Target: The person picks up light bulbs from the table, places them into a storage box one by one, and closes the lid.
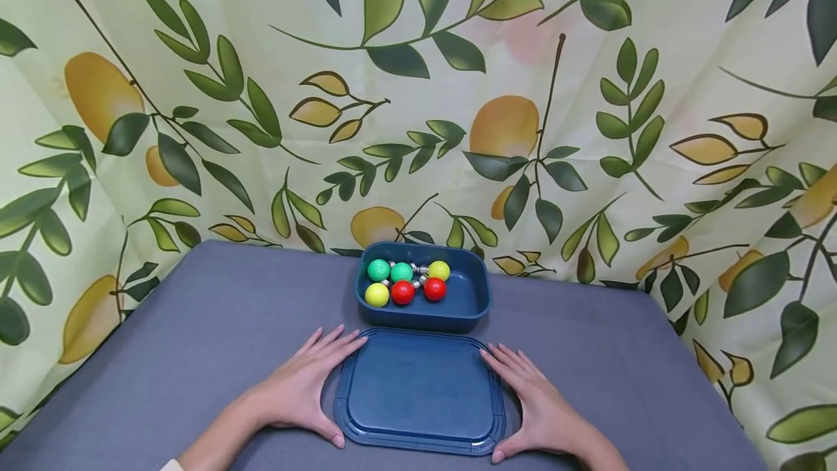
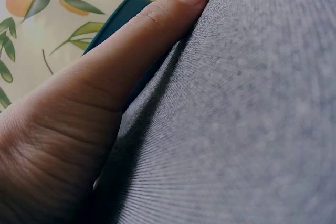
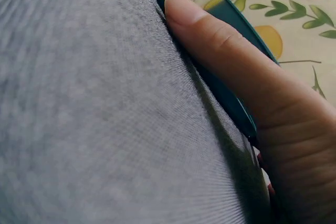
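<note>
A flat dark blue lid (image 1: pixel 421 391) with rounded corners and a stepped rim lies on the grey cloth between the two hands. My left hand (image 1: pixel 297 385) is at its left side, fingertips at the far left corner and thumb by the near left corner. On the other side my right hand (image 1: pixel 541 407) mirrors it, fingertips at the far right corner, thumb near the front right one. Both hands have their fingers extended and thumbs spread away. Each wrist view shows a straight thumb (image 2: pixel 131 40) along the lid's dark edge, low over the cloth.
Just beyond the lid stands a dark blue box (image 1: pixel 467 296) without a cover. Several small bulbs with silver screw bases lie in its left part, among them a red bulb (image 1: pixel 402 292), a green bulb (image 1: pixel 378 270) and a yellow bulb (image 1: pixel 376 295). A leaf-patterned curtain (image 1: pixel 418 107) hangs behind the table.
</note>
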`<state>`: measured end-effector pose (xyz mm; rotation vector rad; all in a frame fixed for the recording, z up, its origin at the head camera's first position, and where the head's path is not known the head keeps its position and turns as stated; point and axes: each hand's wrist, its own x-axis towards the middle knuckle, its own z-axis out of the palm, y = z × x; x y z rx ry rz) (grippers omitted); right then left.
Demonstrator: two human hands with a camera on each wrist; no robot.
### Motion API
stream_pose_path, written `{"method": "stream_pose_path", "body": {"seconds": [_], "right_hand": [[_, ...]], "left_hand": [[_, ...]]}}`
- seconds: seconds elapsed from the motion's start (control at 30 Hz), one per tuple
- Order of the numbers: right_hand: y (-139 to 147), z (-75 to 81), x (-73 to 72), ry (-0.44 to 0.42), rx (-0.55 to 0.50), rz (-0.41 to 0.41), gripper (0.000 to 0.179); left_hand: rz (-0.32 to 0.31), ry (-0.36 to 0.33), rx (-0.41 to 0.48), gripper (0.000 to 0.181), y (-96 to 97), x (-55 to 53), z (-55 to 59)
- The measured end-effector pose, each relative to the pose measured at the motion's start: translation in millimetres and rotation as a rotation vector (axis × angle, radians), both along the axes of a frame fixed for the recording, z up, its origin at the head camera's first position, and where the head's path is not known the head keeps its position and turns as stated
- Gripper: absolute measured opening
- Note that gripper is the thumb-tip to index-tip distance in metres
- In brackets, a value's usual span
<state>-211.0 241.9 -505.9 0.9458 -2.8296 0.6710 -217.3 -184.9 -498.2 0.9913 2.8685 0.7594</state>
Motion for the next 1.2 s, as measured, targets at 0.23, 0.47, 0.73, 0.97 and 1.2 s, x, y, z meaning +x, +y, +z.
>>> {"method": "stream_pose_path", "body": {"seconds": [0.23, 0.47, 0.73, 0.97, 1.2], "right_hand": [[-0.4, 0.4, 0.4, -0.018, 0.015, -0.028, 0.123], [-1.9, 1.6, -0.2, -0.012, -0.045, -0.006, 0.12], [-0.3, 1.5, 1.3, -0.02, -0.236, 0.043, 0.099], [-5.5, 3.6, 7.0, -0.006, -0.294, -0.038, 0.078], [-14.1, 5.8, 14.3, -0.035, -0.484, -0.005, 0.059]], "left_hand": [[0.019, 0.013, 0.015, 0.126, 1.7, 2.4, 0.5], [0.036, 0.005, 0.048, 0.125, 0.9, 4.8, 2.0], [0.06, -0.088, 0.182, 0.097, 1.4, 10.3, 4.0], [0.088, -0.121, 0.296, 0.082, 14.0, 17.8, 2.4], [0.081, -0.118, 0.4, 0.076, 28.4, 21.6, 1.5]]}}
